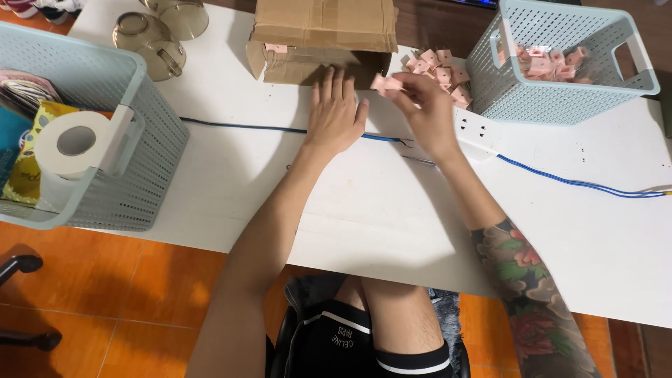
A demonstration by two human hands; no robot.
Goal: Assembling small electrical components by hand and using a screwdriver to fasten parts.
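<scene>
At the far middle of the white tabletop [364,210], my left hand [336,112] lies flat, palm down and fingers spread, holding nothing; its fingertips reach the near side of the brown cardboard box [318,38] that stands open toward me. Just to the right, my right hand [423,112] is raised a little off the surface and pinches a small pink rectangular piece [385,82] between thumb and fingertips, close beside my left index finger. Past my right hand, a loose heap of the same small pink pieces [437,70] lies on the tabletop between the box and the pale blue perforated plastic basket [539,98] at the far right; more pink pieces sit inside that basket. A thin blue cable [574,182] runs across the tabletop from left to right, passing under both wrists, and a white power strip [476,133] lies just right of my right wrist. On the left edge stands a second pale blue perforated basket [140,161], holding a white roll of paper tissue [70,143] and colourful packets. At the far left, two smoky glass cups [157,35] rest near the box. Below the near edge I see my knees in black shorts and an orange tiled floor [126,301].
</scene>
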